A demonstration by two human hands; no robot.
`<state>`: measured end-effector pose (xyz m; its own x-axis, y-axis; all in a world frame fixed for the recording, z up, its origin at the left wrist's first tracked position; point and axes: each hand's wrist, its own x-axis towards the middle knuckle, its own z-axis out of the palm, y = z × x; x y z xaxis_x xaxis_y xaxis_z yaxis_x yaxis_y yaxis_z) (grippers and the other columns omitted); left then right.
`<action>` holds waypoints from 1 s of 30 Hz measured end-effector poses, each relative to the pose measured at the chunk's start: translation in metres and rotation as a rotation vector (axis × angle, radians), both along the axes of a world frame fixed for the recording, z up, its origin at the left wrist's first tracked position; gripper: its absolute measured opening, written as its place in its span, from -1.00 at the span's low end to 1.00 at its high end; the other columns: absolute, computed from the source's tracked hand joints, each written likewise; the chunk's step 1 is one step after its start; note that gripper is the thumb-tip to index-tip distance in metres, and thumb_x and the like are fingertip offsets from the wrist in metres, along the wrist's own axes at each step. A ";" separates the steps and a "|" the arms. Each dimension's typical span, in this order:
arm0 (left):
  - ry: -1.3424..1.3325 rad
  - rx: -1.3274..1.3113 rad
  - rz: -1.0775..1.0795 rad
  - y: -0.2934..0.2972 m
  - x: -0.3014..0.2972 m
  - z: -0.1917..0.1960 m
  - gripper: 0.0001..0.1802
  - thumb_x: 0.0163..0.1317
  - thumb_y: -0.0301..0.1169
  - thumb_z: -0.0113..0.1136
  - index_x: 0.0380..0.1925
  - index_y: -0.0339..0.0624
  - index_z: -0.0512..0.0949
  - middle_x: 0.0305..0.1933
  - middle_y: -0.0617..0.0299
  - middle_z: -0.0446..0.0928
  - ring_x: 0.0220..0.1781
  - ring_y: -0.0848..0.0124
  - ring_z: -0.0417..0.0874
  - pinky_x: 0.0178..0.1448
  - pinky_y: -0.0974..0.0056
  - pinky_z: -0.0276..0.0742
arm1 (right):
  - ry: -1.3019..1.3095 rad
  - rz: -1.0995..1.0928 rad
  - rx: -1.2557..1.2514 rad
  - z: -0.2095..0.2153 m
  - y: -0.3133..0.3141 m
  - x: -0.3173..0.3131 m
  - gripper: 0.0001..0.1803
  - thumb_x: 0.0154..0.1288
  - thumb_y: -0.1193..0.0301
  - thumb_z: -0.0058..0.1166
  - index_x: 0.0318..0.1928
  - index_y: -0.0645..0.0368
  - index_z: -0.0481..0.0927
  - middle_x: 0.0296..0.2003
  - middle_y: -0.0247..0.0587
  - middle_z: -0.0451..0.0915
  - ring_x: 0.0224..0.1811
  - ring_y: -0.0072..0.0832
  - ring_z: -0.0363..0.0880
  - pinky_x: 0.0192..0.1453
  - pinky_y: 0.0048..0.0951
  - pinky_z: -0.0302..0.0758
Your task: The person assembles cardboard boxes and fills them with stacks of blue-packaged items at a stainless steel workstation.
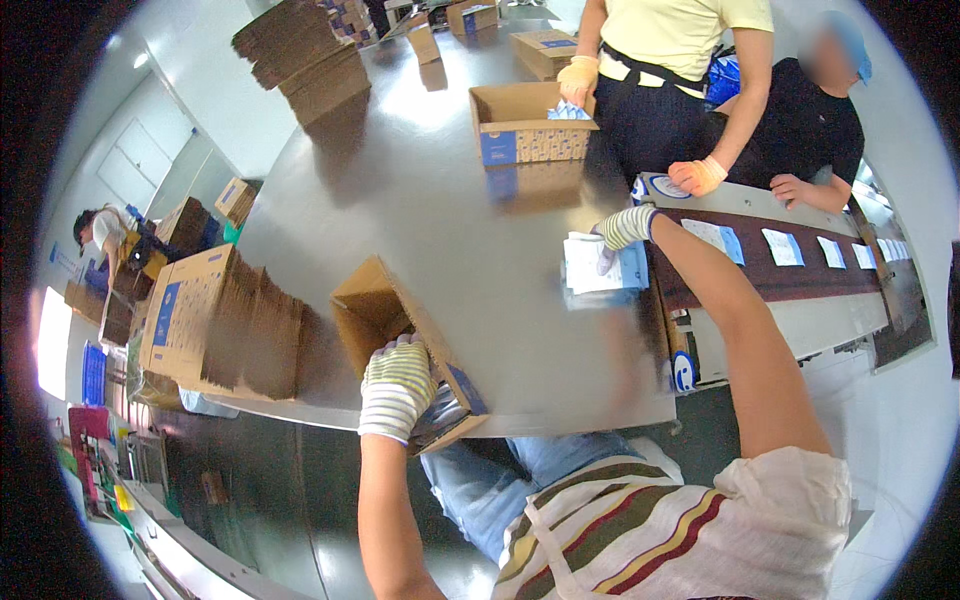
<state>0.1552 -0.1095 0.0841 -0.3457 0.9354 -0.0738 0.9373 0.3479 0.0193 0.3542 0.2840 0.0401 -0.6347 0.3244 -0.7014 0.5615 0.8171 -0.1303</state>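
My left hand (398,385), in a striped knit glove, reaches into an open cardboard box (375,290) by the front edge of the metal table. Its fingertips are hidden inside. Silvery packets (438,412) show in the box beside that hand. My right hand (625,232), gloved likewise, is closed on a white and blue packet (590,270) at the table's right side, fingers over its top face. Beside it runs a dark conveyor belt (700,275) carrying several similar packets (783,247) in a row.
Flattened cartons (225,320) are stacked at the left, with another tall stack (300,60) farther back. Across the table (440,225), a person in orange gloves (578,80) has one hand at an open carton (535,140). Another person (815,120) sits beyond the belt.
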 end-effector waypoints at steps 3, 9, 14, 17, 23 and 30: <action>-0.013 0.032 -0.027 0.002 0.003 0.007 -0.57 0.07 -0.20 0.19 -0.11 -0.24 0.48 -0.09 0.00 0.53 -0.01 0.11 0.56 0.07 0.09 0.45 | 0.192 0.019 -0.058 -0.016 -0.034 0.011 -0.38 -0.20 -0.08 0.36 -0.35 0.27 0.67 -0.34 0.02 0.66 -0.19 -0.26 0.62 -0.06 -0.31 0.48; -0.078 -0.081 0.035 0.008 0.005 0.011 -0.55 0.09 -0.22 0.17 -0.06 -0.25 0.46 -0.05 -0.07 0.52 0.01 0.06 0.55 0.10 0.06 0.46 | 0.321 0.212 0.295 -0.017 -0.172 0.034 -0.11 -0.21 -0.07 0.31 0.08 0.25 0.38 -0.15 0.01 0.54 -0.10 -0.08 0.56 -0.01 -0.12 0.49; -0.070 -0.046 0.046 0.001 0.003 0.010 -0.56 0.16 -0.18 0.08 -0.05 -0.25 0.46 -0.04 -0.08 0.52 0.00 0.04 0.56 0.09 0.06 0.46 | 0.814 0.035 -0.109 0.007 -0.180 -0.007 -0.15 -0.17 0.16 0.37 0.14 0.28 0.32 -0.06 0.11 0.54 0.02 -0.06 0.52 0.17 -0.20 0.43; -0.062 -0.025 0.039 0.003 0.001 0.000 -0.56 0.18 -0.16 0.06 -0.06 -0.24 0.48 -0.06 -0.10 0.53 -0.02 0.03 0.57 0.08 0.05 0.47 | 1.407 0.021 -0.466 0.052 -0.191 -0.061 -0.23 -0.05 0.25 0.32 0.18 0.21 0.30 0.00 -0.05 0.50 0.05 -0.24 0.47 0.20 -0.28 0.38; -0.122 -0.159 0.133 0.012 0.001 0.003 -0.50 0.15 -0.09 0.09 -0.05 -0.26 0.46 0.11 -0.10 0.45 0.17 0.02 0.46 0.09 0.01 0.48 | 1.469 0.009 -0.753 0.095 -0.248 -0.172 -0.13 -0.05 0.11 0.39 0.19 0.29 0.28 0.05 0.01 0.48 0.10 -0.23 0.47 0.21 -0.29 0.42; -0.227 -0.095 0.136 0.005 -0.001 0.013 -0.48 0.19 -0.04 0.02 -0.06 -0.26 0.48 -0.09 -0.13 0.57 -0.03 0.01 0.60 0.08 0.03 0.48 | 0.972 0.195 0.026 0.059 -0.251 -0.200 0.07 -0.23 0.08 0.40 0.26 0.38 0.20 0.15 0.30 0.35 0.25 0.04 0.31 0.39 -0.21 0.21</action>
